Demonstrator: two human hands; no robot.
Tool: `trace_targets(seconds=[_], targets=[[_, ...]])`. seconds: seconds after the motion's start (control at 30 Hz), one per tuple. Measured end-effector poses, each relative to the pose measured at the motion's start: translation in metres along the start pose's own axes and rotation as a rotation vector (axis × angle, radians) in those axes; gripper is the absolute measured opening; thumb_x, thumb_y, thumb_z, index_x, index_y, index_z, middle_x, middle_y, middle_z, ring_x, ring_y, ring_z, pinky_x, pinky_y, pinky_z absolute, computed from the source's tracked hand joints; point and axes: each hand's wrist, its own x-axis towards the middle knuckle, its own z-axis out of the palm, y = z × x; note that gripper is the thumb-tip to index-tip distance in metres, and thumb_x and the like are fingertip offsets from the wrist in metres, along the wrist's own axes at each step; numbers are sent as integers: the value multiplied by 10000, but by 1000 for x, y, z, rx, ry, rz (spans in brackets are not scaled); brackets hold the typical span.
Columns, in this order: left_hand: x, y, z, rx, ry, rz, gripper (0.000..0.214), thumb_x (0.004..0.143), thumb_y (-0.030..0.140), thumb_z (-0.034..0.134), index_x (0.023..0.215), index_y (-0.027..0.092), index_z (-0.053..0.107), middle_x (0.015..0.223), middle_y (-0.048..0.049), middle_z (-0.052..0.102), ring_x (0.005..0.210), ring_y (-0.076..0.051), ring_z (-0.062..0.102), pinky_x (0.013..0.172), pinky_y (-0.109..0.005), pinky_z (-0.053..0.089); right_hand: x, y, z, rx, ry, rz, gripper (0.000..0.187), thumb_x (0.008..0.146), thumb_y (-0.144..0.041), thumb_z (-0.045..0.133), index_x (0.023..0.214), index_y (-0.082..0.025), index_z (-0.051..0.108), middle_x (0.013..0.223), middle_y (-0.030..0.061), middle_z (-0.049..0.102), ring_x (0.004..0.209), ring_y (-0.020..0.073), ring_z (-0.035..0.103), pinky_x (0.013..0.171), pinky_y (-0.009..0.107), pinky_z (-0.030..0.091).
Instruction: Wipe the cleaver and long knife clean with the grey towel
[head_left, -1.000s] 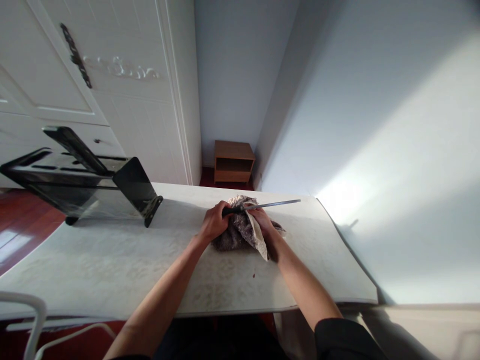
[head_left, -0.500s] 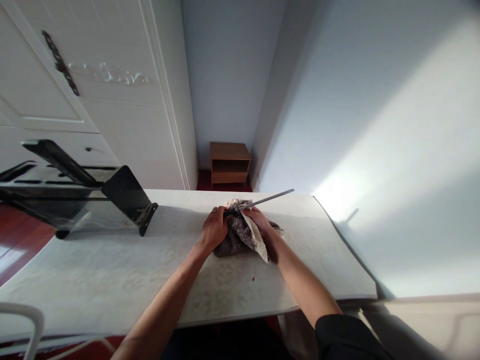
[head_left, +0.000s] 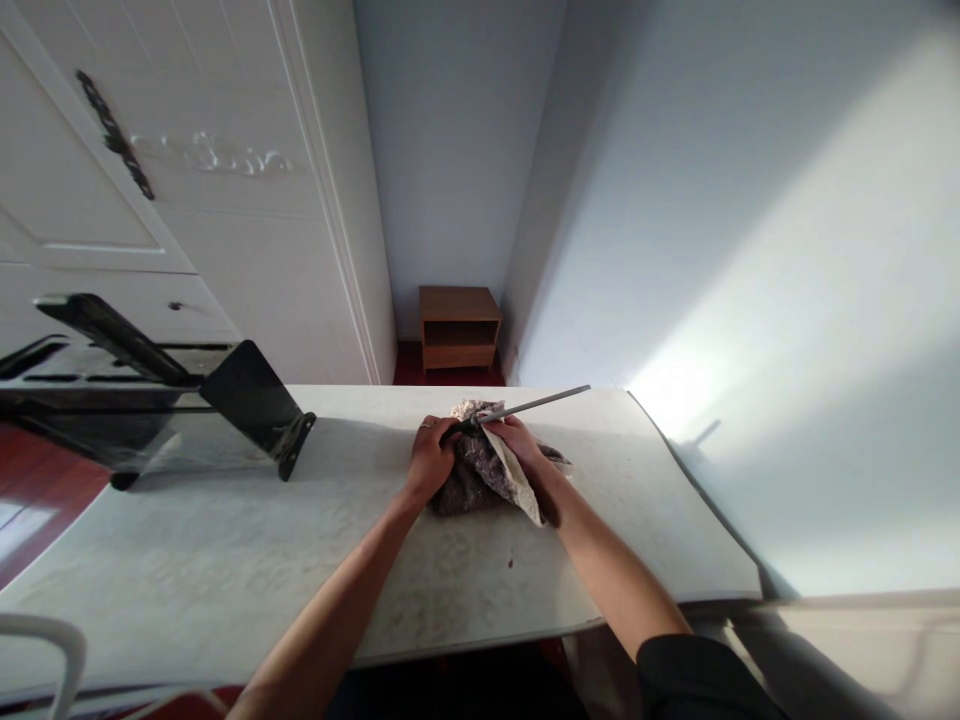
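The pale wall point(head_left: 750, 250) fills the most of what I see, rising on my right with a slanting band of sunlight across it. On my left stands a tall white cabinet point(head_left: 247, 100) with a dark metal pull point(head_left: 115, 138) on its door. In front of me runs the white table point(head_left: 240, 550), its top marked with faint brownish blotches. Beyond its far edge, in the corner on the red floor point(head_left: 37, 490), sits a small wooden nightstand point(head_left: 460, 300) with an open shelf. A knife rack point(head_left: 157, 430) with black ends and a clear side stands on the left part of the table, and one thick dark grip point(head_left: 112, 335) slants up out of it. Near the middle of the table, between my forearms, lies a bunched brown cloth point(head_left: 476, 480) with a pale underside. Above it is the thin grey rod point(head_left: 540, 402), pointing to the right and slightly away from me, its far end clear of the cloth. My left hand point(head_left: 433, 455) is closed round the rod's black handle, and my right hand point(head_left: 523, 440) grasps the cloth against the rod, just past that handle. A ring point(head_left: 425, 426) sits on a left finger. Smallest of all, a reddish speck point(head_left: 511, 564) lies on the tabletop nearer me.
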Motion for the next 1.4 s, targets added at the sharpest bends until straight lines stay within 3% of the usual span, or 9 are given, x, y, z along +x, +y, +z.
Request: trace_targets(seconds=[0.4, 0.57, 0.7, 1.03, 1.4], targets=[[0, 6, -5, 4, 1, -76, 155, 801, 178, 585, 928, 219, 662, 953, -30, 705, 921, -207, 642, 859, -339, 489, 0, 1, 2, -97, -3, -63, 335, 515, -454, 824, 728, -226, 700, 661, -23, 668, 691, 178, 596, 745, 330, 450], [1, 3, -4, 0, -26, -2, 167, 785, 130, 571, 920, 199, 641, 947, -35, 672, 945, -194, 605, 882, -330, 473, 0, -2, 1, -163, 11, -110, 301, 526, -460, 821, 648, -231, 669, 641, -25, 647, 681, 176, 562, 721, 320, 438], [2, 2, -4, 3, -95, 74, 256, 793, 96, 539, 1012, 190, 631, 999, -49, 648, 998, -192, 567, 927, -336, 455, -2, -4, 0, -192, 10, -119, 297, 585, -487, 779, 652, -226, 654, 617, -20, 633, 641, 174, 542, 679, 319, 431], [3, 2, -14, -17, -293, 174, 340, 923, 202, 425, 1224, 228, 583, 1161, -76, 614, 1115, -198, 537, 1003, -368, 426, -3, -4, -2, -218, 68, -157, 284, 608, -495, 758, 649, -248, 622, 645, -17, 640, 705, 198, 576, 737, 337, 454], [-1, 10, -11, 102, -165, 85, 387, 790, 61, 478, 1080, 236, 665, 1056, -36, 688, 1016, -194, 617, 914, -317, 482, -4, -5, -3, -244, 94, -155, 251, 649, -471, 742, 644, -255, 612, 628, -22, 621, 655, 179, 547, 678, 317, 446]])
